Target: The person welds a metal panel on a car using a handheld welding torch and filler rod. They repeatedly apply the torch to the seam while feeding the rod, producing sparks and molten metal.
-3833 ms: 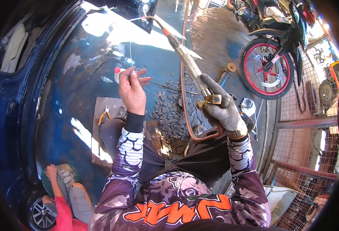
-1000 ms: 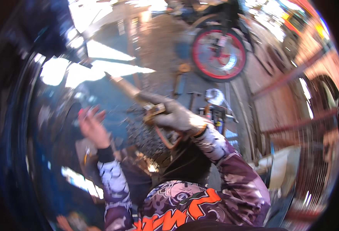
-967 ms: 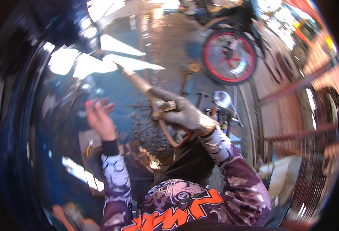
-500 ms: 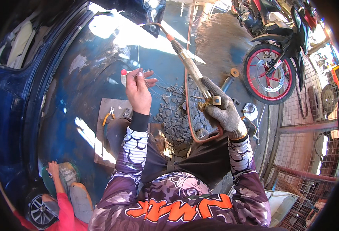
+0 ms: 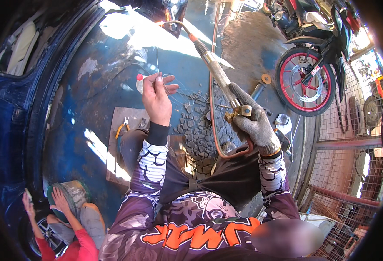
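A gas torch (image 5: 217,74) was gripped at its brass valve end by the gloved right hand (image 5: 253,124), fingers curled tight around the handle, its bent nozzle reaching well beyond the fingertips toward the sunlit floor. An orange hose (image 5: 212,113) was seen looping down below that hand. A thin wire rod (image 5: 157,61) was pinched between thumb and fingertips of the bare left hand (image 5: 156,98), rising upward from them. Grey rubble (image 5: 196,130) was noted under both hands; pliers (image 5: 121,129) lay left of the left wrist
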`<control>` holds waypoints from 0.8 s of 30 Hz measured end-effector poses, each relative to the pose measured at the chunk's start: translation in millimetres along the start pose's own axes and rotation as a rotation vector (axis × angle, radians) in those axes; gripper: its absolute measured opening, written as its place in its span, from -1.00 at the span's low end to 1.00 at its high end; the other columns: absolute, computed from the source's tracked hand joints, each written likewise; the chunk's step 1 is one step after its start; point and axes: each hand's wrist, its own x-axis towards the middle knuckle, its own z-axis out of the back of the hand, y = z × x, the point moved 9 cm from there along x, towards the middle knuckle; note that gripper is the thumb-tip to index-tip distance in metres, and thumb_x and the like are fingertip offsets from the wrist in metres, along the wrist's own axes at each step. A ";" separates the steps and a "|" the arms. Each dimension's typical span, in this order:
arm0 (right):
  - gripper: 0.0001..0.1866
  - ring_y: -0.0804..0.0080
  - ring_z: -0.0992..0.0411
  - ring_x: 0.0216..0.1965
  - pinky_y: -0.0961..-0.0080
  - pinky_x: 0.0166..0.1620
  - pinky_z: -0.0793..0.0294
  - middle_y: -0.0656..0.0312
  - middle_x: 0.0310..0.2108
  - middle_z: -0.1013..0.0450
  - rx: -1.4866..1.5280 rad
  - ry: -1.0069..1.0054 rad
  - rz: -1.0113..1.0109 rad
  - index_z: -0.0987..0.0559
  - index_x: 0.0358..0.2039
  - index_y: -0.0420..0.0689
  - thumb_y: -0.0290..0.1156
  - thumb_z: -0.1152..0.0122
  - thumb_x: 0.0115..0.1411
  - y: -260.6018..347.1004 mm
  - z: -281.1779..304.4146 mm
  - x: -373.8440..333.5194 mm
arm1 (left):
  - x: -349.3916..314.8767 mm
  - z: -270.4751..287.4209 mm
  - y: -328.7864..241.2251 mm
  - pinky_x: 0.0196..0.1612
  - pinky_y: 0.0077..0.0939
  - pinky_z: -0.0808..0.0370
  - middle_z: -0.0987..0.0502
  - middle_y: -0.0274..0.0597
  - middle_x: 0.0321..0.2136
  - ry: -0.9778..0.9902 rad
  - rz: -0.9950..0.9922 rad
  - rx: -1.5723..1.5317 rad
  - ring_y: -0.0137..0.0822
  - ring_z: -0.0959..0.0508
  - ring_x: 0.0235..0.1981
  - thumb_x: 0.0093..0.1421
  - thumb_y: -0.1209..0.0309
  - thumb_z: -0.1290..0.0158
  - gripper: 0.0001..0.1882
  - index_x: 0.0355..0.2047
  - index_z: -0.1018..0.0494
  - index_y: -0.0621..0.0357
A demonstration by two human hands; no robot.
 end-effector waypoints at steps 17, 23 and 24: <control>-0.09 0.69 -0.44 -0.50 0.67 -0.48 -0.43 0.34 -0.31 -0.54 0.008 -0.019 -0.014 -0.22 0.61 -0.10 -0.54 -0.27 0.24 2.9 -1.3 -0.2 | -0.1 0.3 -0.6 -0.27 -0.43 -0.73 -0.73 0.12 -0.14 -0.017 0.003 0.012 -0.22 -0.79 -0.36 0.64 0.40 0.17 -0.78 0.11 -0.37 0.28; -0.08 0.69 -0.44 -0.50 0.68 -0.49 -0.43 0.35 -0.32 -0.53 -0.005 -0.046 -0.028 -0.23 0.61 -0.10 -0.53 -0.28 0.23 1.7 -0.4 -1.3 | 0.3 -0.6 -1.0 -0.27 -0.43 -0.73 -0.73 0.11 -0.14 -0.009 0.004 0.014 -0.22 -0.79 -0.36 0.64 0.39 0.16 -0.77 0.11 -0.37 0.28; -0.08 0.69 -0.44 -0.50 0.68 -0.49 -0.43 0.35 -0.32 -0.53 -0.009 -0.047 -0.031 -0.23 0.61 -0.10 -0.53 -0.29 0.22 1.2 0.3 -1.1 | 0.4 -0.7 -1.4 -0.27 -0.43 -0.73 -0.73 0.11 -0.14 -0.009 0.001 0.013 -0.22 -0.79 -0.36 0.64 0.39 0.16 -0.77 0.11 -0.37 0.28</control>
